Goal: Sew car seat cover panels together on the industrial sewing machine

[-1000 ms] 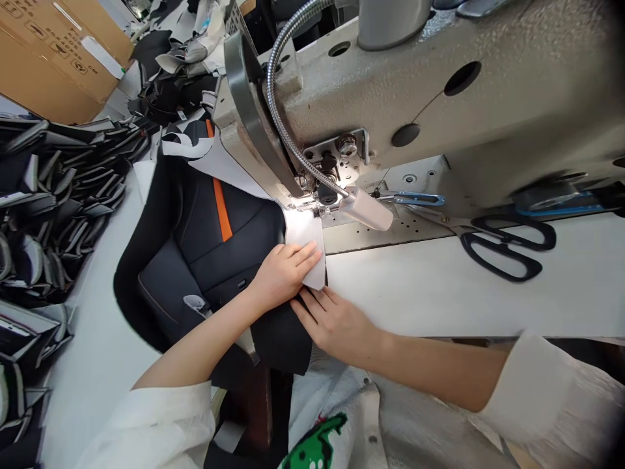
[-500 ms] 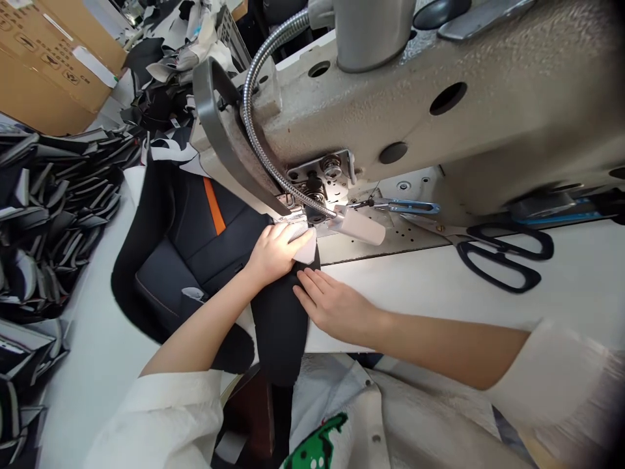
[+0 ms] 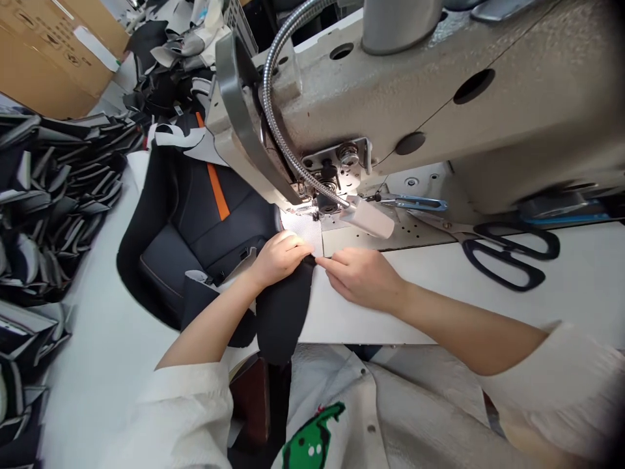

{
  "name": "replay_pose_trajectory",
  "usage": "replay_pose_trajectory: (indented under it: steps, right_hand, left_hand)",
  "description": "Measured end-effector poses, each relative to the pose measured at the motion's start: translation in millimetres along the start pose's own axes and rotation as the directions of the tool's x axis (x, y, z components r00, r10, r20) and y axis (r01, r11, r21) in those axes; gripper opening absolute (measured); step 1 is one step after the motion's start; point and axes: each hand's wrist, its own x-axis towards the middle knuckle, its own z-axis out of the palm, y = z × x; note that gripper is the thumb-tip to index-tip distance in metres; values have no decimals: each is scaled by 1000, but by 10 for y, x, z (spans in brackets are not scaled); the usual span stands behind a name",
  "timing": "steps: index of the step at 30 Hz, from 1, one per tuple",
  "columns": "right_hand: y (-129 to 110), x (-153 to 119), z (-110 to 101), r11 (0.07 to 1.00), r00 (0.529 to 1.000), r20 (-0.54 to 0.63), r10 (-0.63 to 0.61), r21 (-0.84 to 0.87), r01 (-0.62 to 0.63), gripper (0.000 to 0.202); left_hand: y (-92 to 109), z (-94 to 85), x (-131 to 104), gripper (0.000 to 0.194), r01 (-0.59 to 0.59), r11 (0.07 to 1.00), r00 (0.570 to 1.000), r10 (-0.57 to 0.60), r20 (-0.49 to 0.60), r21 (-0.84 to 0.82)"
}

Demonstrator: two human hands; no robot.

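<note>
A black seat cover point(image 3: 215, 241) with an orange strip lies under the head of a sewing machine point(image 3: 293, 111). A light mesh fabric piece point(image 3: 307, 229) sits flat at the presser foot, on the cover's near edge. My left hand point(image 3: 280, 260) is closed on the edge of the cover where the mesh fabric ends. My right hand point(image 3: 366, 277) meets it there, fingers drawn together and fingertips pinching the same edge. Between and below the hands, a black flap point(image 3: 283, 319) of the cover hangs over the table's front edge.
Black-handled scissors point(image 3: 512, 254) and blue thread snips point(image 3: 415, 202) lie right of the needle area. A lamp point(image 3: 368, 218) on a flexible metal hose lights the stitching spot. Stacked fabric pieces point(image 3: 58, 215) fill the left side, with a cardboard box point(image 3: 53, 58) behind.
My left hand has slid back from the presser foot to the near edge, uncovering the light mesh fabric. My right hand has risen from lying flat and now pinches that edge.
</note>
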Motion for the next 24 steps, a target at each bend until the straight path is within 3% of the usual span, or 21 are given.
replay_pose_trajectory:
  steps: [9, 18, 24]
  right_hand:
    - [-42, 48, 72, 979, 991, 59, 121, -174, -109, 33]
    - [6, 56, 75, 986, 992, 74, 104, -137, -93, 31]
    - [8, 63, 75, 984, 991, 74, 114, -145, -103, 30]
  left_hand:
    - [-230, 76, 98, 23, 36, 999, 999, -36, 9, 9]
    - [-581, 228, 204, 25, 150, 988, 988, -151, -21, -39]
    - [-705, 227, 334, 27, 119, 984, 987, -132, -89, -132]
